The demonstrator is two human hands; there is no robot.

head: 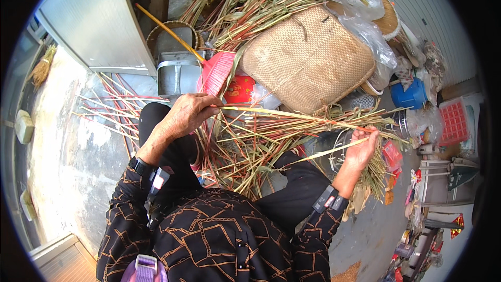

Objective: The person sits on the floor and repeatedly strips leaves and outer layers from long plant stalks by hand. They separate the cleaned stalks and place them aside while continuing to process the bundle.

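A long dry plant stalk (282,112) stretches nearly level across my lap. My left hand (188,111) pinches one end of it between thumb and fingers. At the other end my right hand (362,147) has its fingers closed on the reddish part. A pale, narrow strip of leaf sheath (328,150) runs from my right hand down toward my knee; whether it is still joined to the stalk I cannot tell. Beneath the stalk lies a loose heap of red and straw-coloured stalks and dry leaves (262,133), between and in front of my legs.
Beyond the heap rests a woven straw cushion or basket (309,58), with a large bundle of leafy stalks (250,4) behind it. A red broom (215,72) leans by a metal dustpan (178,74). Bare stalks (117,105) lie at left; a blue bucket (409,93) stands at right.
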